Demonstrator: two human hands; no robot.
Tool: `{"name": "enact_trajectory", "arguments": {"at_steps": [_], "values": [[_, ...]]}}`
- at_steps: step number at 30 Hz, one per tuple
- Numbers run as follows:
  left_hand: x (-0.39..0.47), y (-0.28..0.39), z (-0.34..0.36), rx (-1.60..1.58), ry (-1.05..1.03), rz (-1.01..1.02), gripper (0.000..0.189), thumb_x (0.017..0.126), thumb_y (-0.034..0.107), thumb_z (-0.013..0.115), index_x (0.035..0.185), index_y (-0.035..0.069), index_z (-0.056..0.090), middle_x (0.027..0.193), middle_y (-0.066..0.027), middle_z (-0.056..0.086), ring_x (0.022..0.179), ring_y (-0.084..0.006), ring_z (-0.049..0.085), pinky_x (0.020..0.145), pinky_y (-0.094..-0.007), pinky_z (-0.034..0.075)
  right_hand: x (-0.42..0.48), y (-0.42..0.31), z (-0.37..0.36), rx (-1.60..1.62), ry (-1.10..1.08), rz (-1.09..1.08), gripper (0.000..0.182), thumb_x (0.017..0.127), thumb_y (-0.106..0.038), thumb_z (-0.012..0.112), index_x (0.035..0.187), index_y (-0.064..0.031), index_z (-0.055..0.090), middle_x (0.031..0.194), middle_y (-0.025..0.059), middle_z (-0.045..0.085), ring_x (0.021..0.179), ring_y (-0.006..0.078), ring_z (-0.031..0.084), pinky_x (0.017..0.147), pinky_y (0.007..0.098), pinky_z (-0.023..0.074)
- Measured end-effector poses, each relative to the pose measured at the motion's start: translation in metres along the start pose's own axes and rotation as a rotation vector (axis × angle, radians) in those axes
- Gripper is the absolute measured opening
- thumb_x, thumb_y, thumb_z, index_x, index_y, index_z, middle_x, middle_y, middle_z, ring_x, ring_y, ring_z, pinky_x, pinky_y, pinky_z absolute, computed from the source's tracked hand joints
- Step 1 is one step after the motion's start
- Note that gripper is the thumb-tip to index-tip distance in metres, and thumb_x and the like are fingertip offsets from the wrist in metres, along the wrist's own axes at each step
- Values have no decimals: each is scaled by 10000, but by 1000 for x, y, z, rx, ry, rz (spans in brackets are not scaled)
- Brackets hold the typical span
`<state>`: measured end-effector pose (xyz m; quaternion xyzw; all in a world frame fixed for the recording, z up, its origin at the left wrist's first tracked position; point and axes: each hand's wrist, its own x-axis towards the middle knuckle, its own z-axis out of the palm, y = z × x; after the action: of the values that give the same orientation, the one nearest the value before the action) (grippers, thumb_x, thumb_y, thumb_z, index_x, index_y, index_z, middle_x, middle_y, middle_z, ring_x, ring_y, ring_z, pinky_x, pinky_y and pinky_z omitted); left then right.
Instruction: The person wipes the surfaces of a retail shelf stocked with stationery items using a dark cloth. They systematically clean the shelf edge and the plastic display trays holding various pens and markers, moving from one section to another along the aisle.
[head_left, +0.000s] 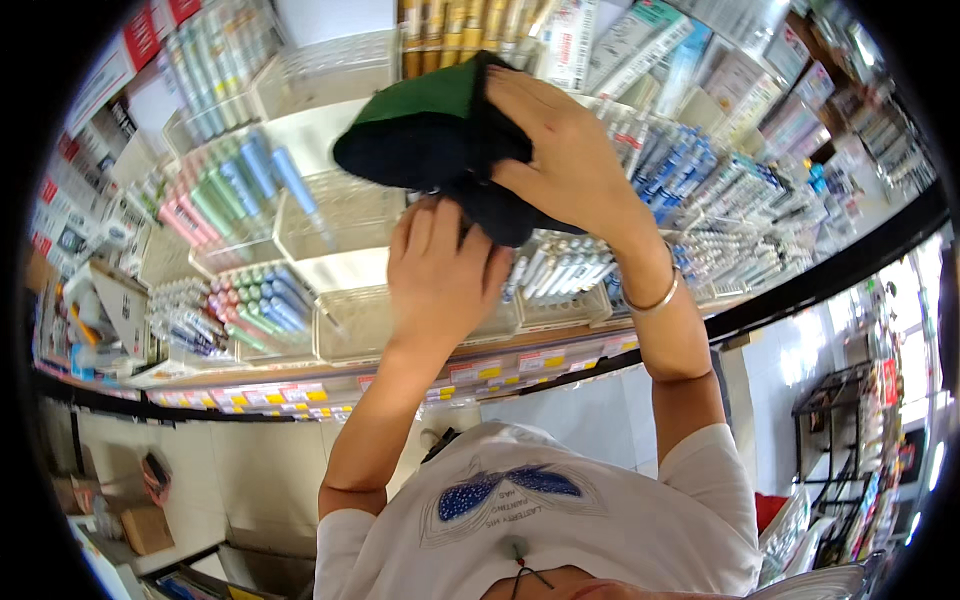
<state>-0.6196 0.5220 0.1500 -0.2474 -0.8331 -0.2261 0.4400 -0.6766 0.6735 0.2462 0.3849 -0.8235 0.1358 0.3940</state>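
Observation:
A dark navy and green cloth item (420, 127), possibly a cap or a pouch, is held up over a shelf of pens. My right hand (562, 142), with a metal bangle at its wrist, grips its right side between thumb and fingers. Below its lower edge is my left hand (442, 270), knuckles up, its fingertips partly hidden by the dark cloth; whether it holds anything cannot be told. Just left of the cloth, a blue pen (296, 180) leans in a clear plastic pen holder (337, 214). White pens (562, 266) stand in a holder beneath my right hand.
Pink, green and blue pens (225, 191) stand at the left. Blue pens (675, 165) and many others fill the holders at the right. Boxed goods (637, 45) stand behind. Price tags (540, 361) line the shelf's front edge. A cardboard box (147, 529) sits on the floor.

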Motion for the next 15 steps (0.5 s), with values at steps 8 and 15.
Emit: {"name": "enact_trajectory", "arguments": {"at_steps": [8,15], "values": [[2,1,1,41,-10,34,269,792,232,715,1005,71,679,1079,-156,565,970,-349,539,833,-442,443,-5,0,3,591,252,416,405,871,-230,718,1141,51,608,999,147,699,941,164,649,829,293,493],[4,6,-5,5,12,21,332,803,150,713,1129,104,675,1127,-100,585,998,-295,566,847,-406,443,-44,17,-91,1189,1108,547,362,937,-269,614,1202,-22,602,1069,99,689,983,210,661,965,333,501]]}}
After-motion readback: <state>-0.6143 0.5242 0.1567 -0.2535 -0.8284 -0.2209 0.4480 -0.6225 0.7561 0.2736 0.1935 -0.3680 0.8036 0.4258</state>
